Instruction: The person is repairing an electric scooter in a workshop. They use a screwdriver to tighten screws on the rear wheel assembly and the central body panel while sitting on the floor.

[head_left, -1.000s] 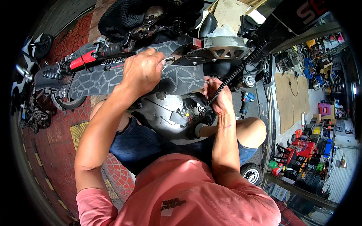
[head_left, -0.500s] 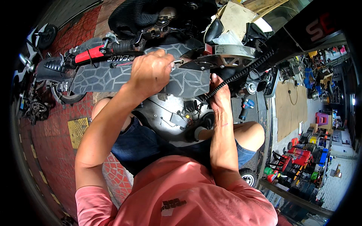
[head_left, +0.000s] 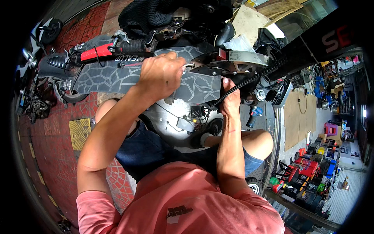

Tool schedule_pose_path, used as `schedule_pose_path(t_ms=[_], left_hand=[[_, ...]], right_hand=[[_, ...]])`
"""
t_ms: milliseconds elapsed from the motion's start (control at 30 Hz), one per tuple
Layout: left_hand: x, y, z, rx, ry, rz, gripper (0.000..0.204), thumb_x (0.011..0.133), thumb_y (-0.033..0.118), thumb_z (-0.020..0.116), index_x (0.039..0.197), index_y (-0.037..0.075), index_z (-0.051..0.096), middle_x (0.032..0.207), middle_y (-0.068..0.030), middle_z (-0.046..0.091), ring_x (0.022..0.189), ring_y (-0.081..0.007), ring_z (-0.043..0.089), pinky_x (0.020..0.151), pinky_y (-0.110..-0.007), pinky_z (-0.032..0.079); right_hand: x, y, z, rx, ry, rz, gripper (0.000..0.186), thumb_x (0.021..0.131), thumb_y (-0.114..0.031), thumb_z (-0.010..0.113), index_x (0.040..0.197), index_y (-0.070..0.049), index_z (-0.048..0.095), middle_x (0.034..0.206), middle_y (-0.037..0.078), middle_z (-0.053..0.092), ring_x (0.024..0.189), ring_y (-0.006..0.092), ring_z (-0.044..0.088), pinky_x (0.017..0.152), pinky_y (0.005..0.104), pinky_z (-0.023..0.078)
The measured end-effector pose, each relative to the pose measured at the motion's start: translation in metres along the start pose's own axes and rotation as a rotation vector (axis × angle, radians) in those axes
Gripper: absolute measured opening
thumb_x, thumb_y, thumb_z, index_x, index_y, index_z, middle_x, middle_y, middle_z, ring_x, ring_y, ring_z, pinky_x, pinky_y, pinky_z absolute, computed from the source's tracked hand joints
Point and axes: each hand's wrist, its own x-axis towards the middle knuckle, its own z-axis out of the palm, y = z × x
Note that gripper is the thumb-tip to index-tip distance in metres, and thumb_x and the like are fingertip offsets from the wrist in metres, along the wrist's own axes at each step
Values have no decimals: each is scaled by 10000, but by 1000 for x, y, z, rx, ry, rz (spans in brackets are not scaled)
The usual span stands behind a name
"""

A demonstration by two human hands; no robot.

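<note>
An electric scooter's dark deck, patterned with pale lines, lies across in front of me. My left hand is closed above it around a hand tool whose thin metal shaft points right, its tip at the metal folding bracket. The tool's handle is hidden in my fist. My right hand is curled at the deck's right end, beside the black corrugated cable sleeve. Its thumb points up; the other fingers are mostly hidden, and what they grip does not show.
The thick black stem rises to the upper right. Below the deck lie wires and a pale box-like part. A blue power tool is right of my right forearm. Black mesh seating is behind; shelves and red equipment fill the right.
The scooter and both hands appear slightly further right in the picture. My left hand keeps its hold on the tool, with the tip still at the bracket.
</note>
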Motion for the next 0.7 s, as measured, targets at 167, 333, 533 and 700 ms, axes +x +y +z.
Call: schedule_pose_path(t_ms=[167, 333, 533, 700], left_hand=[[0, 0, 0, 6, -8, -22, 100, 921, 142, 664, 937, 53, 706, 825, -124, 624, 801, -358, 669, 680, -488, 524], [0, 3, 4, 5, -5, -43, 112, 918, 144, 668, 958, 59, 728, 852, -123, 641, 816, -362, 675, 701, -484, 538], [0, 1, 4, 11, 10, -36, 111, 923, 151, 668, 968, 75, 735, 862, -125, 650, 817, -370, 676, 704, -479, 541], [-1, 2, 1, 22, -3, -38, 113, 934, 159, 658, 967, 75, 726, 866, -126, 653, 827, -375, 674, 710, -477, 538]], right_hand=[[-18, -4, -5, 75, 148, 140, 358, 1091, -333, 591, 1160, 5, 685, 921, 81, 748, 706, 133, 662, 643, 255, 509], [-54, -7, -7, -65, 322, -142, 329, 1101, -284, 572, 1174, 18, 679, 922, 88, 745, 766, 112, 680, 684, 220, 503], [-112, -46, -26, -617, 622, -393, 298, 1110, -193, 530, 1181, 46, 694, 928, 100, 743, 812, 116, 678, 774, 251, 548], [-153, -77, -23, -228, 596, -326, 348, 1110, -261, 538, 1189, 62, 638, 890, 159, 744, 749, 208, 728, 673, 301, 590]])
